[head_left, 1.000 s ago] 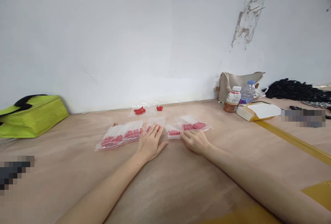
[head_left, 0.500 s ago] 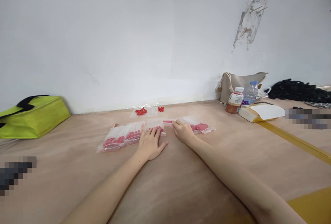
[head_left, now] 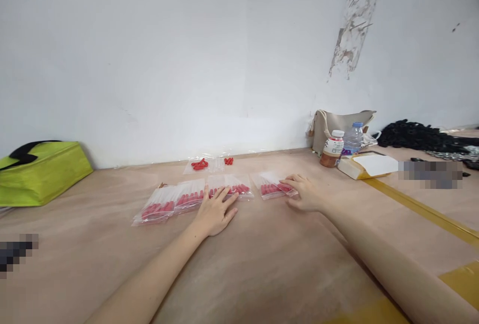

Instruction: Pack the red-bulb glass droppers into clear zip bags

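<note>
Clear zip bags with small red rod-like pieces lie in a row on the brown-covered table. My left hand (head_left: pixel 214 213) rests with fingers spread over the inner edges of the middle bags (head_left: pixel 189 197), pressing on them. To its left lies another bag (head_left: pixel 156 209) of red pieces. My right hand (head_left: pixel 305 193) is open over the right-hand bags (head_left: pixel 270 189), its fingertips touching their right side and hiding part of it. A bag (head_left: pixel 241 188) lies between the two hands, partly behind my left fingers.
Farther back lie loose red pieces (head_left: pixel 199 164) on clear plastic. A lime-green bag (head_left: pixel 48 172) stands left. On the right are a beige bag (head_left: pixel 324 127), a brown drink bottle (head_left: pixel 332 150), a water bottle (head_left: pixel 354 138), an opened box (head_left: pixel 355 168) and a black heap (head_left: pixel 415 134).
My right hand has let go of the bag it was pinching beside my left hand and moved right onto the right-hand bags. That bag now lies flat. My left hand stays on the bags.
</note>
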The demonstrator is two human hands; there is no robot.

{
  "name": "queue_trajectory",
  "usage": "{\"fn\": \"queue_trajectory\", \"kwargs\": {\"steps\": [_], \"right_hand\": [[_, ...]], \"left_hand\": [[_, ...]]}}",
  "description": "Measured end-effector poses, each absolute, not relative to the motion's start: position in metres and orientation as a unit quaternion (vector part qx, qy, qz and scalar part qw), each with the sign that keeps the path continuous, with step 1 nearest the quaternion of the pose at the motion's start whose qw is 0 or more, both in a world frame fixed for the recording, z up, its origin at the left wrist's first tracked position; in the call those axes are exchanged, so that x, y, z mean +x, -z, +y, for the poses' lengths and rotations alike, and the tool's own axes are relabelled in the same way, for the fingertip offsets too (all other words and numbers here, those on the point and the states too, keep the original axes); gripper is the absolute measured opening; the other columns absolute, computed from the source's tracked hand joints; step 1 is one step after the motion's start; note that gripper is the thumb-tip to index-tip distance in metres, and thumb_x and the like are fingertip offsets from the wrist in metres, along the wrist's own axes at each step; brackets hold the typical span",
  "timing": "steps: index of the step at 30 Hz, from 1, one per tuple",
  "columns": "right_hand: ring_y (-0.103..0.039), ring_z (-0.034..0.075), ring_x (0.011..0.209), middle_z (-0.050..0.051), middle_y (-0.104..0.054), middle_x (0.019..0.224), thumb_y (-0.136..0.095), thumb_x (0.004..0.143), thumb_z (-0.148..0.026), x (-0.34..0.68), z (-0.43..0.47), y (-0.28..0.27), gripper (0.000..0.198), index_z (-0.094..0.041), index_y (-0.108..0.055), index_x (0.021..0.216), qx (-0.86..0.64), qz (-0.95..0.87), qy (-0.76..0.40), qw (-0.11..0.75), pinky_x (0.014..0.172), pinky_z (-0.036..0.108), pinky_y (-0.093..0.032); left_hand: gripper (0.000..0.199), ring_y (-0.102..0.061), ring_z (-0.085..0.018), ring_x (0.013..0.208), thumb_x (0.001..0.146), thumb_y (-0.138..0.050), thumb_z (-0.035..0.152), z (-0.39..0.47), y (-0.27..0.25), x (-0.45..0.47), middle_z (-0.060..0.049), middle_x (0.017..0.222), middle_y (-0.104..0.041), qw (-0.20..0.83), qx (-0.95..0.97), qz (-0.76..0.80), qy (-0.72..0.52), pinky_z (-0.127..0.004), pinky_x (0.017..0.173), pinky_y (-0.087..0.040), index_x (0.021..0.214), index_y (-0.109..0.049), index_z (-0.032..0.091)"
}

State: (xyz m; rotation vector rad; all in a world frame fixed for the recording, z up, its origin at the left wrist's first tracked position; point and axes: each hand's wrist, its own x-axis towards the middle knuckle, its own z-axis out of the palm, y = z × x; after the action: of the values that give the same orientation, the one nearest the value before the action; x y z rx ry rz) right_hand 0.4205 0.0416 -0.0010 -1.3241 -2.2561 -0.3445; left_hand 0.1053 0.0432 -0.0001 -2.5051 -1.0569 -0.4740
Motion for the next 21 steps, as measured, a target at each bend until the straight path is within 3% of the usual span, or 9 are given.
{"fn": "queue_trajectory", "kwargs": {"steps": [4, 7, 11, 15, 21], "right_hand": [[-0.054, 0.018, 0.086, 0.006, -0.061, 0.092, -0.054, 0.072, -0.023, 0.442, 0.049, 0.014, 0.029, -0.021, -0.063, 0.100, -0.482, -0.818, 0.106, 0.294, 0.075, 0.031, -0.041], [-0.057, 0.017, 0.079, 0.004, -0.064, 0.086, -0.050, 0.077, -0.026, 0.439, 0.048, 0.015, 0.019, -0.023, -0.067, 0.085, -0.500, -0.805, 0.094, 0.306, 0.066, 0.027, -0.041], [-0.058, 0.017, 0.067, 0.005, -0.065, 0.080, -0.041, 0.083, -0.034, 0.431, 0.047, 0.012, 0.025, -0.022, -0.063, 0.080, -0.569, -0.748, 0.099, 0.328, 0.053, 0.025, -0.036], [-0.058, 0.018, 0.057, 0.007, -0.064, 0.065, -0.033, 0.085, -0.040, 0.424, 0.049, 0.015, 0.032, -0.018, -0.053, 0.075, -0.622, -0.660, 0.086, 0.413, 0.050, 0.026, -0.036], [-0.063, 0.017, 0.068, 0.009, -0.067, 0.088, -0.033, 0.085, -0.044, 0.395, 0.039, 0.016, 0.033, -0.018, -0.053, 0.086, -0.581, -0.613, 0.036, 0.534, 0.060, 0.028, -0.046]], "left_hand": [[0.039, -0.040, -0.026, 0.116, 0.089, -0.037, 0.036, 0.043, -0.001, 0.107, -0.006, 0.128, -0.045, 0.184, -0.903, -0.355, 0.159, -0.058, 0.098, -0.001, 0.128, -0.037, 0.029], [0.036, -0.041, -0.026, 0.115, 0.090, -0.036, 0.035, 0.041, -0.003, 0.108, -0.006, 0.125, -0.049, 0.184, -0.906, -0.349, 0.156, -0.059, 0.098, 0.000, 0.124, -0.042, 0.027], [0.031, -0.042, -0.026, 0.113, 0.088, -0.038, 0.035, 0.042, -0.007, 0.111, -0.006, 0.120, -0.052, 0.186, -0.908, -0.342, 0.158, -0.058, 0.098, 0.000, 0.116, -0.050, 0.024], [0.028, -0.044, -0.026, 0.110, 0.088, -0.040, 0.036, 0.048, -0.007, 0.117, -0.006, 0.118, -0.054, 0.186, -0.909, -0.333, 0.167, -0.058, 0.098, -0.001, 0.107, -0.055, 0.023], [0.029, -0.042, -0.027, 0.113, 0.086, -0.043, 0.033, 0.047, -0.002, 0.118, -0.009, 0.118, -0.052, 0.180, -0.897, -0.343, 0.210, -0.056, 0.099, -0.010, 0.109, -0.053, 0.019]]}}
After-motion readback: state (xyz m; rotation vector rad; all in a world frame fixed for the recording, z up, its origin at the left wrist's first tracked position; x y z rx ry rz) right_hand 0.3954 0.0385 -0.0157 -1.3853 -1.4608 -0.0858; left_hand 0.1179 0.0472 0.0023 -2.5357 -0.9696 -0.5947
